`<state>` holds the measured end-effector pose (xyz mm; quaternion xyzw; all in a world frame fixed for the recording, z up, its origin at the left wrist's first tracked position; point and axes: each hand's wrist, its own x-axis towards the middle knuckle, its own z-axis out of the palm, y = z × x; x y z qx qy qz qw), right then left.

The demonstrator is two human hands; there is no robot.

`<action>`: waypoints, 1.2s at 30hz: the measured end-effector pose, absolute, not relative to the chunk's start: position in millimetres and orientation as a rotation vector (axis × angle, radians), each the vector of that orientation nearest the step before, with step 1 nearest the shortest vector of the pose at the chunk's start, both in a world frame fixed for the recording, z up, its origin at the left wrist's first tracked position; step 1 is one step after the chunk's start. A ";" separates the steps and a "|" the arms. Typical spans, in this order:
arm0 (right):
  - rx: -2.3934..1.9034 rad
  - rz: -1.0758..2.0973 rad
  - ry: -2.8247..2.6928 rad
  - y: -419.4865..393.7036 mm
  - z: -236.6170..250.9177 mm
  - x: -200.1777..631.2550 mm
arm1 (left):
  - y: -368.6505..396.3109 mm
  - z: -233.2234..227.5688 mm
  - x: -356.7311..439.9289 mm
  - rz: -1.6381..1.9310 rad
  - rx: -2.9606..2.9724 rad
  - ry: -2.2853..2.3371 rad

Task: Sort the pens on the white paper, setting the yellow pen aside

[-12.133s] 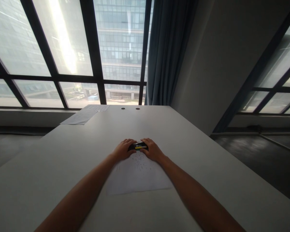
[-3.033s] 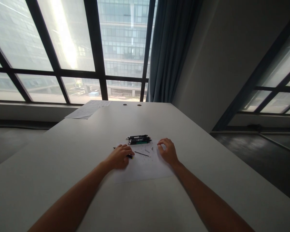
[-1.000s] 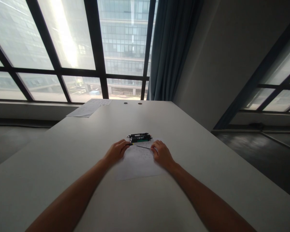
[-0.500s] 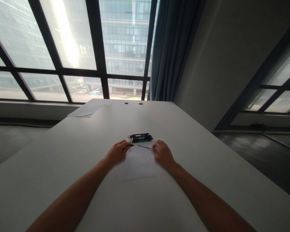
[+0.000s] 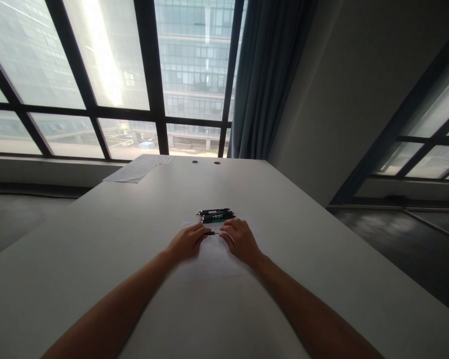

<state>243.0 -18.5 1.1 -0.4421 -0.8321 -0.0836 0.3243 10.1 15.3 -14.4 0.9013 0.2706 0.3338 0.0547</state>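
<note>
The pen, judged light, stiff and thin, is pinched at both ends between left hand and right hand over the paper.

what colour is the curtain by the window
Dark blue-grey curtain, seen best in the head view, hanging right of the window.

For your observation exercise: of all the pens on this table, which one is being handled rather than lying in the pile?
The pen held between the left hand and right hand, over the paper. The others lie bundled just beyond, untouched.
</note>
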 end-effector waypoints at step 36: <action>-1.080 0.027 -1.931 -24.5 -7.4 253.7 | 6.9 -12.1 16.0 0.998 2.810 0.952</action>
